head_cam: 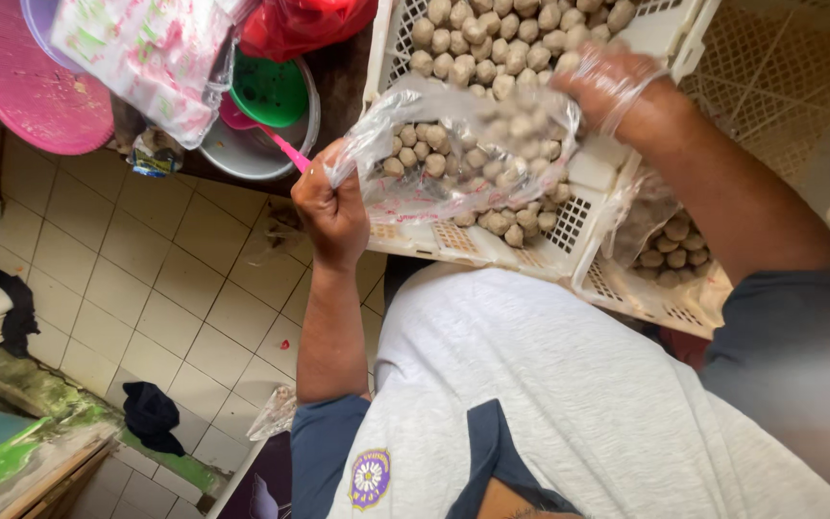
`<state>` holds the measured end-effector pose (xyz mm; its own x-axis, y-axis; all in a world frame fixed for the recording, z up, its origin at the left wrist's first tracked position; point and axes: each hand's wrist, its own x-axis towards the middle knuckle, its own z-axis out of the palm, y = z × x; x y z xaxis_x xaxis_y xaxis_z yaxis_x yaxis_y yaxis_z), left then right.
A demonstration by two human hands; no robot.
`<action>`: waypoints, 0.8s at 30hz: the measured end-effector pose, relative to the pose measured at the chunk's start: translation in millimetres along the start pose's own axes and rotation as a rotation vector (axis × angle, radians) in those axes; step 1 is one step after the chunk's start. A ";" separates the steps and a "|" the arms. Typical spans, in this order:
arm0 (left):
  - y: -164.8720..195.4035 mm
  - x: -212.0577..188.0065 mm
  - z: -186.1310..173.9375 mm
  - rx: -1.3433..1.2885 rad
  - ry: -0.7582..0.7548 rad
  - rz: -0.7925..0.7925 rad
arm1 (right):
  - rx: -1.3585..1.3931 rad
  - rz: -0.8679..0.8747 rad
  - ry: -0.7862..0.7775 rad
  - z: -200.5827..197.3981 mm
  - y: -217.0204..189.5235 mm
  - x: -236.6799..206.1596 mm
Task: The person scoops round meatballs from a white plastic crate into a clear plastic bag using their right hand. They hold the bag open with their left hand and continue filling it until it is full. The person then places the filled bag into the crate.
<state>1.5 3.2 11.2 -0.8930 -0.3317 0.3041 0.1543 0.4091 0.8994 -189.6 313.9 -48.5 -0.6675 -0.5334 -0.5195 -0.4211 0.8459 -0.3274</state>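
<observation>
Head: hands (333, 207) grip meatball bag (463, 154).

The right hand (607, 82) is blurred and wrapped in a thin clear glove, so its fingers and grip on the clear plastic bag (453, 159) cannot be made out; the balls inside the bag show only hazily through the film. The white crate (569, 216) is cut off by the top edge, its far corners out of view, and the pink basin (31, 82) and red bag (305, 24) are clipped there too. A second bag (665, 245) at the crate's near right corner lies partly behind the right forearm.
</observation>
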 end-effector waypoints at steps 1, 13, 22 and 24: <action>-2.6 1.7 1.4 -0.018 -0.012 0.014 | 0.188 0.117 0.114 7.8 7.8 0.6; -14.6 6.4 -5.7 -0.042 -0.080 0.108 | 1.085 0.022 0.818 44.2 10.1 -41.6; -15.4 7.4 -7.3 -0.106 -0.143 0.125 | 1.818 -0.817 0.587 48.3 -117.6 -101.5; -16.0 7.0 -8.1 -0.129 -0.171 0.099 | 1.788 -0.788 0.442 52.0 -138.8 -87.2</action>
<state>-3.8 -12.6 1.5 -0.9278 -0.1419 0.3450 0.2876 0.3170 0.9038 -41.0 243.0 1.2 -0.8712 -0.4449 0.2075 0.1442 -0.6359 -0.7582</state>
